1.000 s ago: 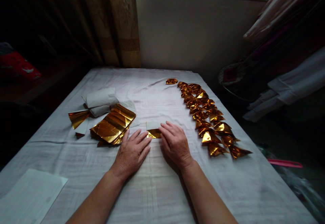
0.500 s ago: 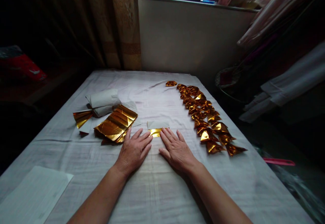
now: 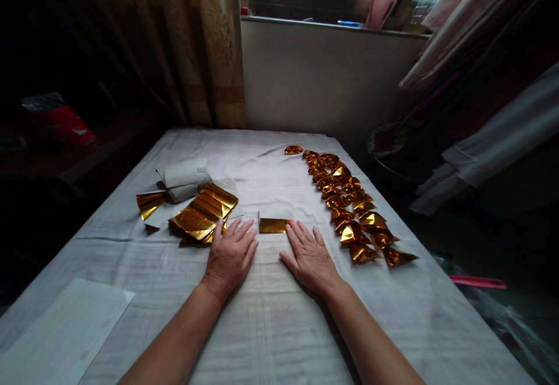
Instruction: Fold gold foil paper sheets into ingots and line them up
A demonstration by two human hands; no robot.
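A small sheet of gold foil paper (image 3: 273, 225), folded so that a pale strip shows along its far side, lies on the cloth between my hands. My right hand (image 3: 311, 257) rests flat, with its fingertips at the sheet's right end. Palm down and fingers stretched out, my left hand (image 3: 231, 255) lies just left of the sheet, apart from it. Close beyond the left fingers is a fanned stack of gold foil sheets (image 3: 204, 213). To the right, several folded gold foil pieces (image 3: 345, 201) stand in two rows.
A pale cloth covers the table (image 3: 271, 327). A rolled white paper bundle (image 3: 183, 175) lies behind the stack, beside a gold fan-shaped piece (image 3: 149, 203). A white sheet (image 3: 65, 332) is at the near left. Clothes (image 3: 502, 140) hang at the right; a curtain (image 3: 209, 53) hangs behind.
My left hand has come off the foil sheet, slightly leftward. The right hand stays at its right end. The view has tilted up, showing more window.
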